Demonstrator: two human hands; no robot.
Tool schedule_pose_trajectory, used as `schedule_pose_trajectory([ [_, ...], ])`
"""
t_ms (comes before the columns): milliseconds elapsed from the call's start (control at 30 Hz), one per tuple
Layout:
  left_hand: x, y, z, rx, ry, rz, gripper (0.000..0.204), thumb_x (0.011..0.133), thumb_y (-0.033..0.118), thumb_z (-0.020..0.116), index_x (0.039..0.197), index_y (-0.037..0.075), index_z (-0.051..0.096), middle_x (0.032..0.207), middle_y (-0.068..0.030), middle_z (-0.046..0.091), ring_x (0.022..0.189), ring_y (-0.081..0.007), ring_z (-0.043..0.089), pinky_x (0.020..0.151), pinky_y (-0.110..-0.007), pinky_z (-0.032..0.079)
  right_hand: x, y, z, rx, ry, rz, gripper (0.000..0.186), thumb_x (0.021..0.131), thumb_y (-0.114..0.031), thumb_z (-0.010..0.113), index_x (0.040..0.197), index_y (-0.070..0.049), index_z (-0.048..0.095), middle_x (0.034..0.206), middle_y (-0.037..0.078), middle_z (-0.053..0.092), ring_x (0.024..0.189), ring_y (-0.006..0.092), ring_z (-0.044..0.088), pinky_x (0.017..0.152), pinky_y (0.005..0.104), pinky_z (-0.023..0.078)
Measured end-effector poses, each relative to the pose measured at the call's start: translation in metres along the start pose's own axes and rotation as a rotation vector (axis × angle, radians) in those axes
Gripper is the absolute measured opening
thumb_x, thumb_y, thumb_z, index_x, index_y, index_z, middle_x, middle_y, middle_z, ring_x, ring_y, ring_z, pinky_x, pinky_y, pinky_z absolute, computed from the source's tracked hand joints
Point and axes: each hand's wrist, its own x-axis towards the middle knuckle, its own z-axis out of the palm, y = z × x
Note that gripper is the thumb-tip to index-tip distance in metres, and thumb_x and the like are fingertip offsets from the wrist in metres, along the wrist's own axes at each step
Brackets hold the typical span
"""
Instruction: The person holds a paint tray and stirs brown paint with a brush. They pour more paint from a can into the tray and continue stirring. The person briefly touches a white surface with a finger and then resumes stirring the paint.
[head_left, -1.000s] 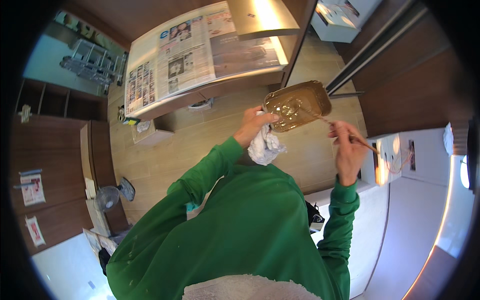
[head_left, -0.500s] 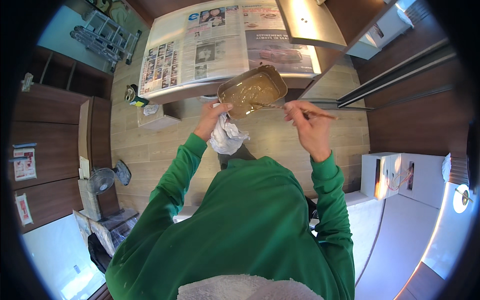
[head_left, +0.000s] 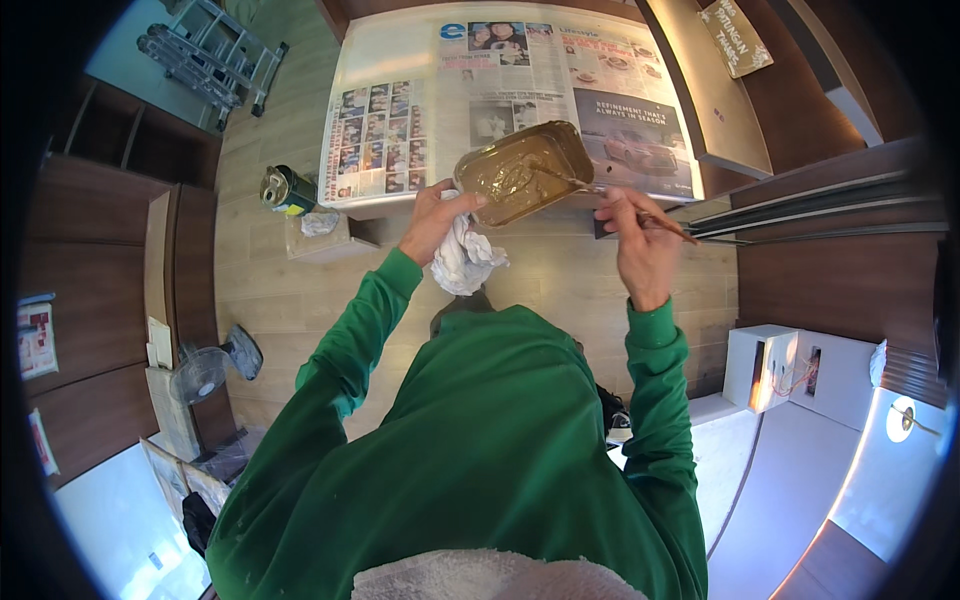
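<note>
My left hand (head_left: 430,226) grips the near left edge of a rectangular tub (head_left: 574,150) with its thumb over the rim. Glossy brown liquid (head_left: 515,185) lies inside. A crumpled white cloth (head_left: 466,262) hangs beneath that same hand, against the tub. Closed round a slim paintbrush (head_left: 672,228) with a brown wooden handle is my right hand (head_left: 642,255). The brush's front end reaches over the tub's right side; whether its bristles touch the liquid I cannot tell.
Newspaper (head_left: 400,140) covers the surface ahead, below a shelf (head_left: 715,120) on the right. A dark can (head_left: 285,188) stands left, near a low block (head_left: 325,245) with a crumpled white wad. Farther off are a folded ladder (head_left: 215,60), a fan (head_left: 200,375) and a white box (head_left: 760,365).
The tub, held in my left hand, has shifted slightly right and up in view. My right hand and the brush have moved right and a little down. The newspaper-covered surface appears farther right.
</note>
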Motion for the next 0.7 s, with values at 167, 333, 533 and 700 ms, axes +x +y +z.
schedule_pose_trajectory([
  [167,0.013,0.013,-0.027,0.004,0.026,-0.023,0.069,0.081,0.019,0.085,0.13,-0.016,0.051,0.093,-0.0145,0.072,0.066,-0.0161,0.068,0.057,-0.029,0.057,0.007,-0.007,0.03,-0.102,-0.142,0.036,0.022,0.099,-0.017,0.072,0.104,0.004,0.075,0.091,0.009,0.075,0.079,0.0144,0.07,0.071,0.0287,0.054],
  [333,0.017,0.021,-0.027,-0.019,0.012,-0.004,0.066,0.081,0.019,0.085,0.127,-0.017,0.052,0.097,-0.0158,0.071,0.069,-0.0167,0.069,0.056,-0.029,0.056,0.021,-0.009,0.053,0.115,-0.009,-0.015,0.017,0.098,-0.012,0.072,0.103,0.003,0.077,0.089,0.008,0.076,0.078,0.0132,0.07,0.07,0.0276,0.054],
  [533,0.032,0.003,-0.048,0.195,0.181,-0.004,0.062,0.084,0.025,0.082,0.13,-0.012,0.061,0.106,-0.015,0.071,0.089,-0.0219,0.07,0.083,-0.036,0.057,0.034,-0.004,0.057,-0.135,-0.152,-0.008,0.02,0.102,-0.016,0.067,0.106,0.001,0.077,0.084,0.008,0.074,0.075,0.0129,0.068,0.067,0.0283,0.053],
  [700,0.058,-0.01,-0.087,0.53,0.146,0.192,0.039,0.1,0.025,0.061,0.127,-0.003,0.067,0.119,-0.0115,0.071,0.111,-0.0234,0.066,0.103,-0.038,0.05,0.057,0.001,0.079,-0.243,-0.124,-0.174,0.03,0.099,-0.028,0.062,0.1,-0.001,0.077,0.082,0.016,0.074,0.068,0.0252,0.065,0.069,0.0399,0.057],
])
